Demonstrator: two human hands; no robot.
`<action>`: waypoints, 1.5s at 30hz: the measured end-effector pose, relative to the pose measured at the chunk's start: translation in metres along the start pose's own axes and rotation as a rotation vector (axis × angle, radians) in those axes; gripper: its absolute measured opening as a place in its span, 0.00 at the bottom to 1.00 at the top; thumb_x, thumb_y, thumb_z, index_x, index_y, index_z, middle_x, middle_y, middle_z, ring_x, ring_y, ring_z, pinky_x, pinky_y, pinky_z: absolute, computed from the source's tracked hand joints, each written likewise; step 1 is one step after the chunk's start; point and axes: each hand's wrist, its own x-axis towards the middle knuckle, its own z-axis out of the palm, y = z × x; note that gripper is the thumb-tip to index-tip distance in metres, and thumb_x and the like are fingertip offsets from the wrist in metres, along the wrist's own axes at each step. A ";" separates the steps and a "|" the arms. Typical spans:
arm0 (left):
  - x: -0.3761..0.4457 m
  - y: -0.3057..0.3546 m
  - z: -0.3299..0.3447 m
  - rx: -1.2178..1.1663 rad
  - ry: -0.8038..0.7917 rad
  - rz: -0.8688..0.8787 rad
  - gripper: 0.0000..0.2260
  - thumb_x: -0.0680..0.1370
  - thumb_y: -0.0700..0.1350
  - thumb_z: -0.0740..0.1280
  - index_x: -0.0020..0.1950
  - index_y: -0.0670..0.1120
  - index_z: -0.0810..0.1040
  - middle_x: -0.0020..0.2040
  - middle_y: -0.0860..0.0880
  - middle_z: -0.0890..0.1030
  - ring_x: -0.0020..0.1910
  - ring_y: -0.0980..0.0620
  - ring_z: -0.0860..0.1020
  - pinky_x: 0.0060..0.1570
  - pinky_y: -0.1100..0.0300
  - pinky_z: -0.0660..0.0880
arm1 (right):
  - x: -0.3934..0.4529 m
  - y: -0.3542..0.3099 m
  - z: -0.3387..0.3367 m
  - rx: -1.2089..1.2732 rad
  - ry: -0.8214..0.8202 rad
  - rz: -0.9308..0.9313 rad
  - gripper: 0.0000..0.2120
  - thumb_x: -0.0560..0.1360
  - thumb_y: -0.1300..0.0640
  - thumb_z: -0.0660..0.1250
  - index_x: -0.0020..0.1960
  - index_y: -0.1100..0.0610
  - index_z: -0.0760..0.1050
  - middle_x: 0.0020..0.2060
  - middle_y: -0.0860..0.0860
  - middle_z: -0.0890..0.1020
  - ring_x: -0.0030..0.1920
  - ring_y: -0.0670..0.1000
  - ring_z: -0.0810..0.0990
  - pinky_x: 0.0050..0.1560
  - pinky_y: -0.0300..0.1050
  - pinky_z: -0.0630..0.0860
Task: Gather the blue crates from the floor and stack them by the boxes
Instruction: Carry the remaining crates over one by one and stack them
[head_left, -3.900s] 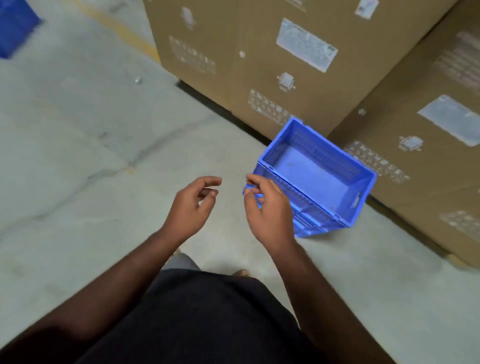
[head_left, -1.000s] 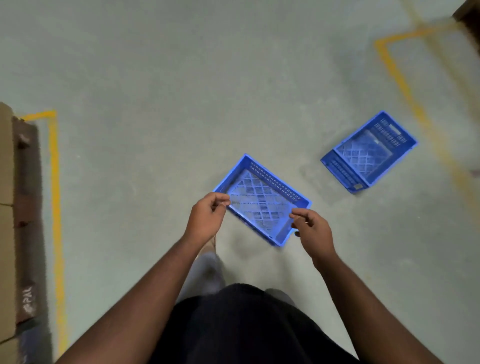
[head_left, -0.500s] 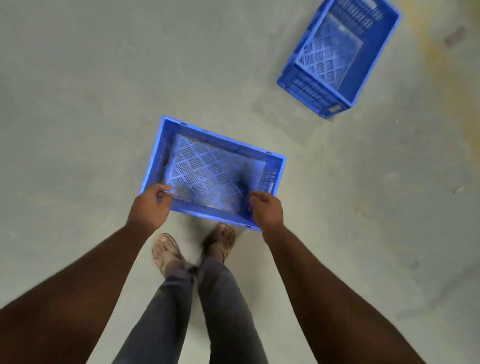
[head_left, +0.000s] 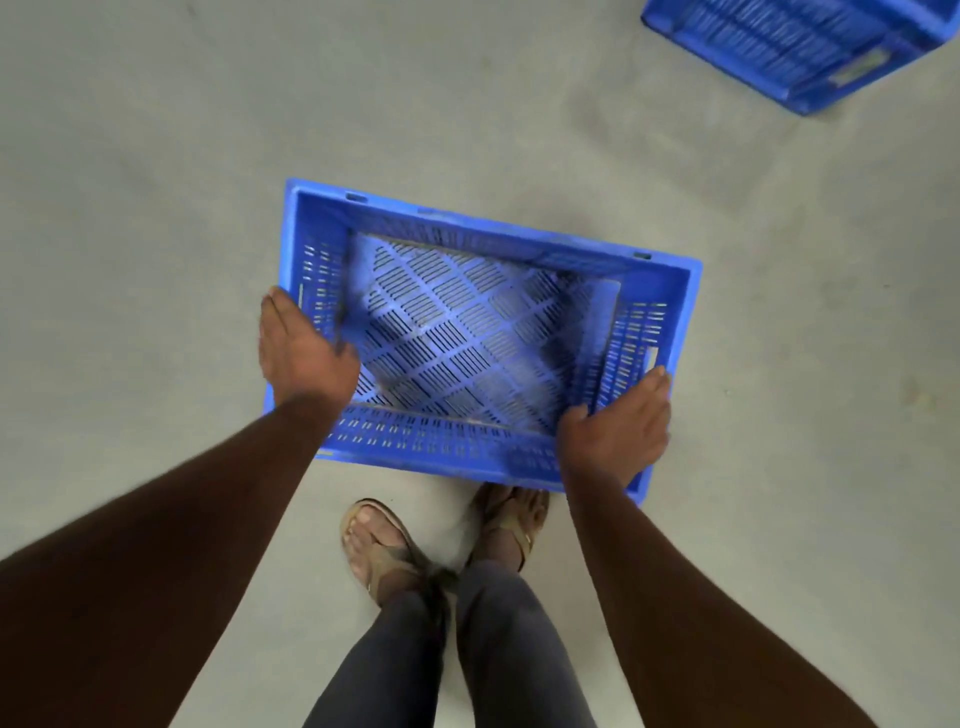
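Both hands are now shifting from the near rim to the short ends of the blue crate (head_left: 483, 332): left hand (head_left: 306, 353) and right hand (head_left: 621, 423) each clamping an end wall. Crate sitting at the feet; lift looks imminent. Second crate (head_left: 810, 47) waiting on floor (head_left: 156, 156).

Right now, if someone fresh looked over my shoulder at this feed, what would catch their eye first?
First, the bright blue perforated plastic crate at centre frame, open side up, with the left hand on its left end wall and the right hand gripping its near right corner. Next, a second blue slotted crate on the grey concrete floor, cut off at the top right. Below, two sandalled feet stand just behind the held crate.
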 end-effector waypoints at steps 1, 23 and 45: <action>0.001 -0.002 0.001 -0.008 0.019 0.001 0.41 0.74 0.45 0.72 0.79 0.30 0.55 0.77 0.30 0.62 0.77 0.33 0.61 0.77 0.47 0.56 | 0.006 0.002 0.002 0.019 0.052 0.013 0.47 0.65 0.54 0.69 0.80 0.61 0.54 0.79 0.58 0.64 0.76 0.61 0.65 0.74 0.62 0.63; -0.213 0.100 -0.310 -0.101 0.162 0.205 0.20 0.72 0.46 0.67 0.60 0.37 0.77 0.46 0.35 0.78 0.47 0.35 0.77 0.50 0.43 0.74 | -0.094 0.065 -0.369 0.541 0.216 0.062 0.21 0.73 0.64 0.63 0.66 0.58 0.77 0.53 0.59 0.76 0.48 0.56 0.77 0.54 0.42 0.73; -0.452 0.210 -0.440 -0.348 0.086 0.867 0.21 0.72 0.30 0.66 0.65 0.35 0.80 0.53 0.33 0.82 0.53 0.32 0.79 0.61 0.44 0.73 | -0.385 0.295 -0.579 0.746 0.840 0.300 0.14 0.73 0.64 0.70 0.57 0.58 0.84 0.50 0.58 0.80 0.44 0.59 0.81 0.56 0.49 0.76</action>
